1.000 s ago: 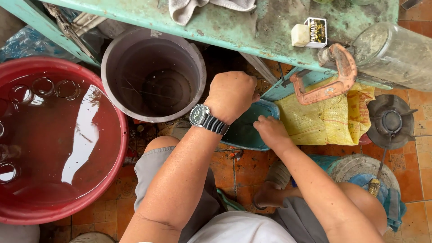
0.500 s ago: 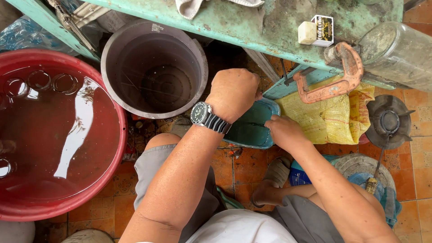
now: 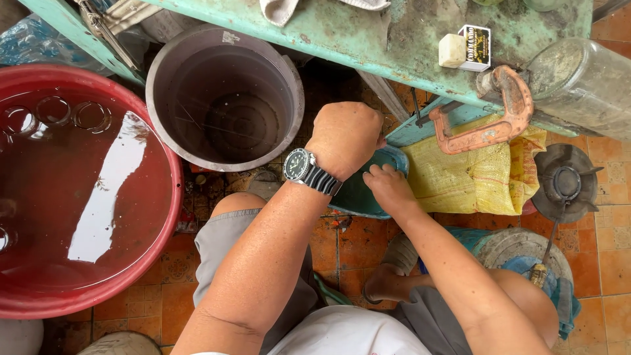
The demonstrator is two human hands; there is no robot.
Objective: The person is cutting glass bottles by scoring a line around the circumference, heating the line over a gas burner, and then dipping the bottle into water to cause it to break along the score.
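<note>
My left hand [image 3: 345, 137], with a wristwatch, is closed in a fist just above a teal plastic bowl [image 3: 355, 198] held over my knees. The fist hides whatever is inside it. My right hand [image 3: 389, 187] lies on the bowl's near right rim with its fingers curled over the edge. Most of the bowl is covered by both hands. I sit low on an orange tiled floor, under the edge of a green table [image 3: 368, 33].
A red basin [image 3: 172, 197] full of water is at left. A grey bucket [image 3: 197, 72] stands beyond my left knee. An orange clamp [image 3: 506, 115] grips the table edge above a yellow sack [image 3: 473, 177]. A glass jar [image 3: 585, 79] and metal burner [image 3: 565, 181] are at right.
My right hand slid a little right along the bowl and back again. The left fist stayed almost where it was.
</note>
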